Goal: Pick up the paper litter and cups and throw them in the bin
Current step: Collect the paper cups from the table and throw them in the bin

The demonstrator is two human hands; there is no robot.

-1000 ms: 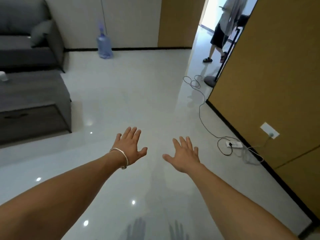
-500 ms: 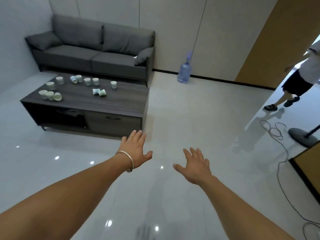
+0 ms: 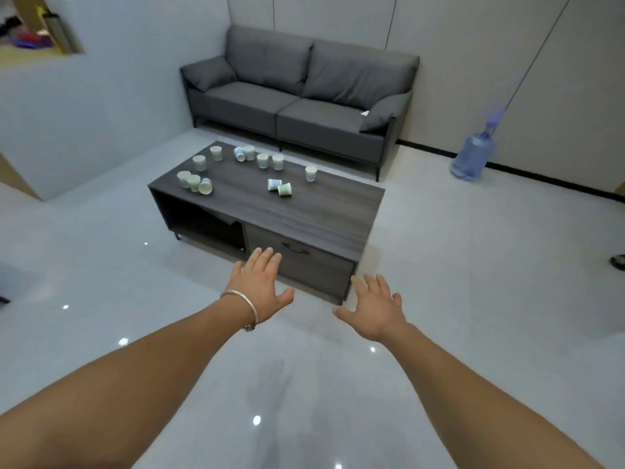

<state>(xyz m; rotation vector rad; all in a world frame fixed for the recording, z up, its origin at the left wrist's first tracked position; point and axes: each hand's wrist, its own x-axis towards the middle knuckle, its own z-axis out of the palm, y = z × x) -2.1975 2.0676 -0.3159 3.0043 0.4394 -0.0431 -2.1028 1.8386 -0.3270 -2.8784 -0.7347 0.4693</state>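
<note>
Several small paper cups stand and lie on a dark wooden coffee table [image 3: 314, 211]. One upright cup [image 3: 310, 173] stands near the far edge. Two tipped cups [image 3: 280, 187] lie mid-table, and a cluster of cups [image 3: 195, 182] sits at the left end. My left hand [image 3: 258, 286], with a bracelet on the wrist, is held out open in front of the table's drawer. My right hand [image 3: 375, 308] is open too, over the floor by the table's near right corner. Both hands hold nothing. No bin is in view.
A grey sofa [image 3: 291, 99] stands behind the table against the wall. A blue water bottle [image 3: 473, 157] sits on the floor at the right. The glossy white floor [image 3: 473, 299] spreads around the table. A shoe [image 3: 619, 262] shows at the right edge.
The view has swung left, from the doorway and cable to the sofa and table, which now sit centred and closer. Both hands stay open and outstretched.
</note>
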